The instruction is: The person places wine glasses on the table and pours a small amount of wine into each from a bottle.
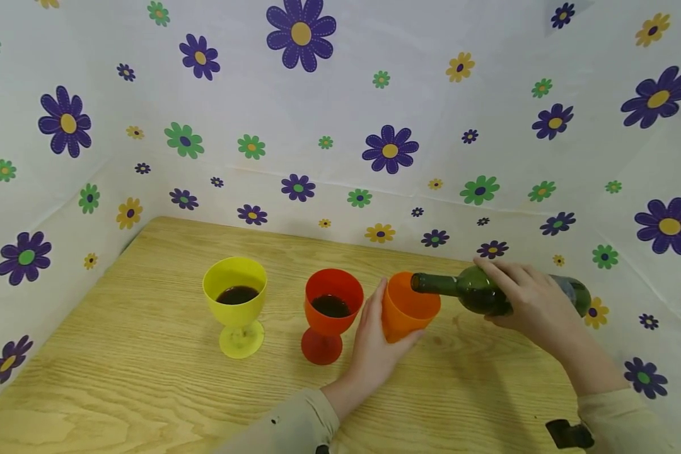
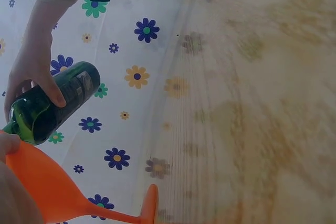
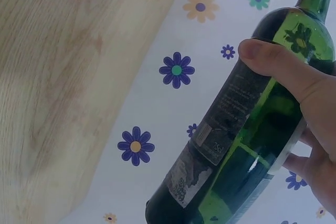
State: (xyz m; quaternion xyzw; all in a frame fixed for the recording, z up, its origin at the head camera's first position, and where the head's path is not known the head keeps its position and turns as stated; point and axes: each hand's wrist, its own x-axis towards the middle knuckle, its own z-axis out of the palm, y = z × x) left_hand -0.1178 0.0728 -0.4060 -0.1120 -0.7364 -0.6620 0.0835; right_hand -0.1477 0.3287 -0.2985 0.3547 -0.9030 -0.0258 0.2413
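Observation:
My left hand grips the bowl of an orange goblet, lifted off the table and tilted toward the right. In the left wrist view the orange goblet shows its stem and foot in the air. My right hand holds a dark green wine bottle on its side, its mouth at the goblet's rim. The right wrist view shows the bottle with my thumb across its shoulder. A red goblet and a yellow goblet stand to the left, each with dark liquid inside.
The wooden table is enclosed at the back and both sides by white cloth walls printed with flowers. The right wall runs close behind the bottle's base.

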